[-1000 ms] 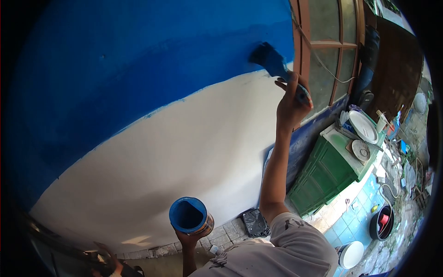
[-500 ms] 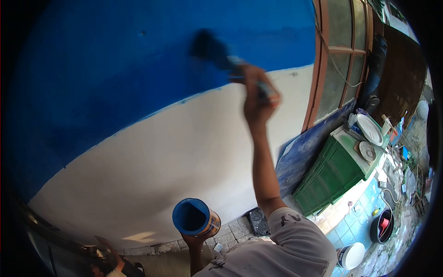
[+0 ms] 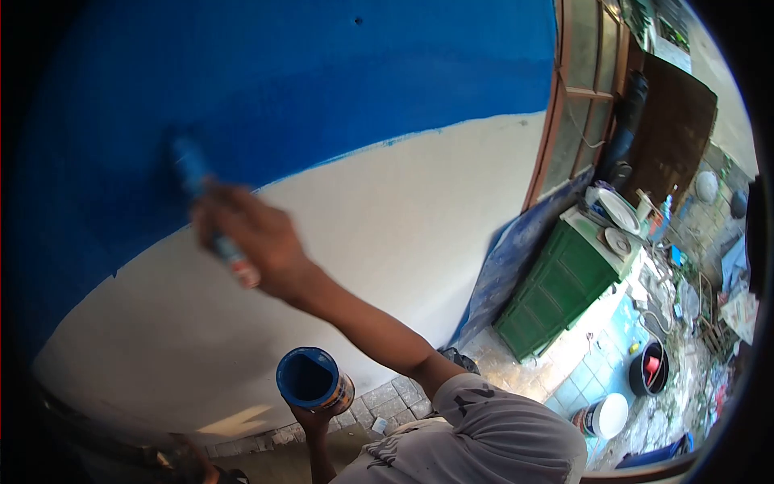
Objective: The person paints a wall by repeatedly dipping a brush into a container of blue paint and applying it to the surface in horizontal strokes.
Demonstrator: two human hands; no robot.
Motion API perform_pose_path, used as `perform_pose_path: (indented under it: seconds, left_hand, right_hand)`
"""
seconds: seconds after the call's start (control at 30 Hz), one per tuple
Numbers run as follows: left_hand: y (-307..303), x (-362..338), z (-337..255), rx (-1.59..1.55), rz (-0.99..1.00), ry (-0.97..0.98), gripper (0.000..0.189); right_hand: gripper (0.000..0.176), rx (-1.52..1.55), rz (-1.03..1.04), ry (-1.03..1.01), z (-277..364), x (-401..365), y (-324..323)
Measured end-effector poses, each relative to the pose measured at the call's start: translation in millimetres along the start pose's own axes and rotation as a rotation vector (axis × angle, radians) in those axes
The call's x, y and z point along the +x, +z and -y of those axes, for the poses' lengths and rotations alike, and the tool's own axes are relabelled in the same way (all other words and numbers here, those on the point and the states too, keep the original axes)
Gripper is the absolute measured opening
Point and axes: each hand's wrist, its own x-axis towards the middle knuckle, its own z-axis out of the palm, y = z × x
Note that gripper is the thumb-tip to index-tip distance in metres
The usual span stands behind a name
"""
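Observation:
My right hand (image 3: 262, 238) is wrapped round the handle of a paintbrush (image 3: 192, 165), its bristle end blurred against the blue upper part of the wall (image 3: 339, 89). Below an uneven edge, the wall is white (image 3: 387, 218). Low in the head view, my left hand (image 3: 317, 418) holds a paint can (image 3: 343, 394) from beneath and the side. Blue paint coats the can's rim and inside; how much it contains is hard to make out.
Right of the wall is a brown-framed window (image 3: 564, 121). Beneath it stands a green cabinet (image 3: 556, 282) with dishes on top. A white bucket (image 3: 609, 415) and a black tub (image 3: 649, 369) sit on the floor. Part of another person (image 3: 193, 458) shows at lower left.
My right hand and the paintbrush have swept left and down along the blue area. The left hand still holds the paint can, and the view has shifted somewhat.

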Motion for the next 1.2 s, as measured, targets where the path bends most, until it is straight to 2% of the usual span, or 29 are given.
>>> perform_pose_path:
  seconds: [0.07,0.13,0.17,0.2,0.23,0.27,0.33,0.4,0.43,0.5,0.53,0.6,0.73,0.77,0.87,0.9,1.0,1.07,1.1,1.13,1.17,1.2]
  left_hand:
    - [-15,3,12,0.013,0.019,0.003,0.123]
    - [-31,6,14,0.02,0.012,0.019,0.119]
    - [-38,7,14,0.078,0.036,0.076,0.118]
    - [-45,6,12,0.139,0.054,0.13,0.116]
    - [-51,3,7,0.134,0.031,0.13,0.116]
    - [-57,0,-1,0.104,0.049,0.116,0.113]
    - [-69,-1,-11,0.066,0.046,0.115,0.11]
    - [-80,-7,-16,-0.014,0.007,0.013,0.108]
    - [-84,-9,-19,-0.019,-0.002,0.011,0.108]
    - [-92,-8,-26,0.032,-0.008,0.035,0.112]
    - [-97,-7,-19,0.042,-0.015,0.037,0.112]
    - [-110,-6,-1,0.113,-0.043,0.086,0.117]
    - [-116,5,-15,0.165,-0.08,0.109,0.119]
    - [-118,7,-13,0.146,-0.082,0.1,0.119]
    - [-122,3,-6,0.145,-0.077,0.094,0.12]
    - [-126,3,-7,0.162,-0.075,0.114,0.12]
    - [-124,-3,-17,0.145,-0.088,0.144,0.118]
    - [-127,-11,-21,0.136,-0.1,0.146,0.118]
    - [-130,-15,-23,0.137,-0.108,0.143,0.118]
    - [-134,-19,-23,0.137,-0.118,0.139,0.119]
    - [-138,-23,-24,0.138,-0.126,0.135,0.119]
    - [-142,-27,-25,0.14,-0.136,0.129,0.119]
  right_hand:
    - [0.026,0.005,0.008,-0.015,11,-2,22]
    - [0.02,0.105,-0.028,-0.081,-4,7,5]
    - [0.014,0.004,-0.107,-0.057,-13,11,-15]
    - [0.006,-0.029,-0.176,0.136,-26,7,-36]
    - [0.012,0.015,-0.296,0.305,-41,8,-59]
    - [0.02,0.178,-0.503,0.362,-58,15,-81]
    - [0.029,-0.07,-0.616,0.323,-73,29,-123]
    - [0.03,-0.283,-0.658,0.294,-60,40,-132]
    - [0.026,-0.429,-0.637,0.283,-48,41,-126]
    - [0.018,-0.469,-0.529,0.208,-37,28,-91]
    - [0.015,-0.447,-0.409,0.154,-31,17,-64]
    - [0.024,-0.642,-0.137,0.004,0,6,-9]
    - [0.025,-0.322,0.049,-0.049,51,-19,64]
    - [0.038,-0.204,0.123,-0.132,58,-23,76]
    - [0.029,0.127,0.298,-0.078,77,-29,110]
    - [0.029,0.127,0.293,-0.072,75,-30,110]
    - [0.031,0.061,0.157,-0.012,53,-27,96]
    - [0.023,0.04,-0.1,-0.142,15,-15,69]
    - [0.014,-0.086,-0.14,0.077,18,-9,48]
    - [0.01,0.106,-0.296,0.263,11,-6,36]
    - [0.014,0.089,-0.359,0.302,4,-3,17]
    - [0.024,-0.066,-0.38,0.244,6,2,1]
